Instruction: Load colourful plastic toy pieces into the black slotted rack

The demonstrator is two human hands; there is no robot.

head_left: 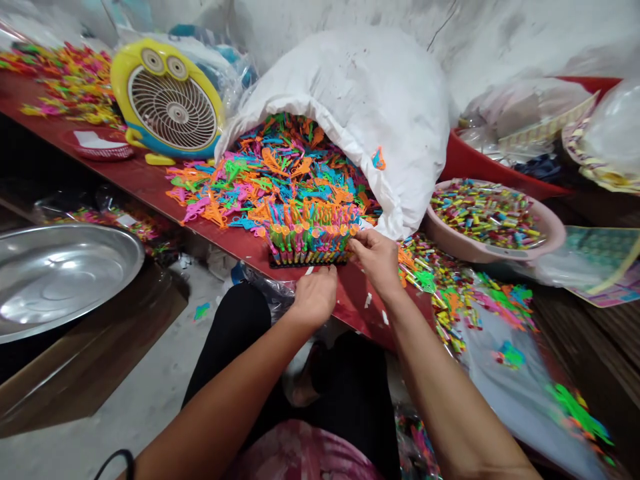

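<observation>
A black rack (285, 263) stands at the red table's front edge, packed with upright rows of small coloured plastic pieces (313, 235) in orange, green, pink and blue. My right hand (377, 260) is at the rack's right end, thumb and forefinger pinched against the outermost pieces; what lies between the fingertips is too small to make out. In front of the rack's near edge is my left hand (317, 293), its fingers curled together and what they hold, if anything, hidden. Behind the rack, loose plastic pieces (285, 163) spill from a white sack (370, 87).
A yellow-and-blue fan (175, 110) stands left of the sack, beside a small red basket (100, 148). At right are a pink basin (555, 233) of small tubes and a plastic sheet (510, 380). A metal bowl (65, 273) is at lower left.
</observation>
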